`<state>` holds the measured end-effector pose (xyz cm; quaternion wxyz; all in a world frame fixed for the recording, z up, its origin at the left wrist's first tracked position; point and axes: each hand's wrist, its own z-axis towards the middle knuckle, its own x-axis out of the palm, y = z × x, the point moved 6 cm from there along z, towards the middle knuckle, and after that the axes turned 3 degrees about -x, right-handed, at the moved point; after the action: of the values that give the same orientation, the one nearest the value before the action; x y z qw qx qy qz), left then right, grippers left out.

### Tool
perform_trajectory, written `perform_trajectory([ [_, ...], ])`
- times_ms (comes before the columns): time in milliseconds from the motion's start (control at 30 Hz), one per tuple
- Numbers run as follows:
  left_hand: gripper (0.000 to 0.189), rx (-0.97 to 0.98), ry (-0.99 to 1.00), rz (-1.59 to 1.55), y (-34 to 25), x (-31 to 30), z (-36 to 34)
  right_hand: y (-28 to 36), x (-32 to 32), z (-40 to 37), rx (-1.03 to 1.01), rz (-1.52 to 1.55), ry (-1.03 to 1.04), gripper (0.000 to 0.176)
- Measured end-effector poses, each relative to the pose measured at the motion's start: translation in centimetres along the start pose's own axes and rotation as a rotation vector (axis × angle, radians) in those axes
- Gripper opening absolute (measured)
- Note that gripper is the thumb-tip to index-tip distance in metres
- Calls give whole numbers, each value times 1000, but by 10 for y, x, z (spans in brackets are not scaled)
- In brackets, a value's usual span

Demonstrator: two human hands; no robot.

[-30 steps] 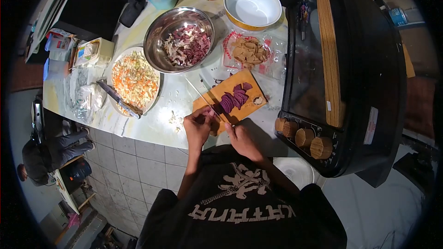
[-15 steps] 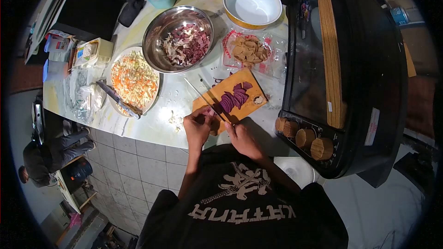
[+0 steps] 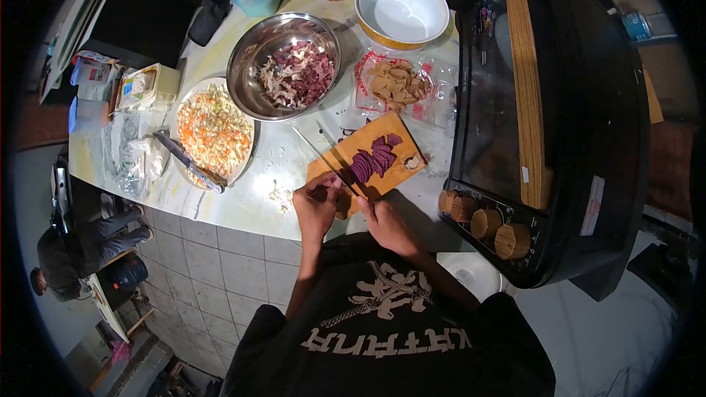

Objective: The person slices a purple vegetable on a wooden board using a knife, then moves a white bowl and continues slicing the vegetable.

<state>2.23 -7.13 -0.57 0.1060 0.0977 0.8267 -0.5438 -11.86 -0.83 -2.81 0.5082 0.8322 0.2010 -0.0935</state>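
A wooden cutting board (image 3: 403, 136) lies at an angle on the counter before me. Fanned-out purple slices (image 3: 373, 159) of food rest on it, beside a small pale end piece (image 3: 412, 163). My right hand (image 3: 387, 222) grips a knife (image 3: 315, 148) by its handle, the long blade slanting away to the upper left across the board. At the board's near left corner, my left hand (image 3: 316, 202) has its fingers bent around a purple piece of food (image 3: 336, 181), close beside the blade. The fingers mostly hide that piece.
Behind the board are a steel bowl (image 3: 243, 77) of chopped food, sliced brown pieces (image 3: 398, 82) on plastic, and a white-lined bowl (image 3: 401, 9). Shredded vegetables fill a plate (image 3: 249, 143) at left; another knife (image 3: 187, 159) rests there. A black oven (image 3: 489, 117) stands right. A person (image 3: 62, 261) sits far left.
Both hands and the knife keep nearly the same place at the board. The counter and its things appear slightly lower in view.
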Motion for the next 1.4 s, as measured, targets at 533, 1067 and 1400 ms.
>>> perform_trajectory([
  [533, 14, -13, -4, 22, -1, 0, -2, -9, 5, -1, -7, 16, -68, 62],
  [1067, 17, -3, -6, 7, 3, 0, -1, -7, 7, 1, -44, -10, -83, 63],
  [1400, 14, -35, 25, -176, 20, 2, 2, -8, 7, 2, 7, -95, -92, 67],
])
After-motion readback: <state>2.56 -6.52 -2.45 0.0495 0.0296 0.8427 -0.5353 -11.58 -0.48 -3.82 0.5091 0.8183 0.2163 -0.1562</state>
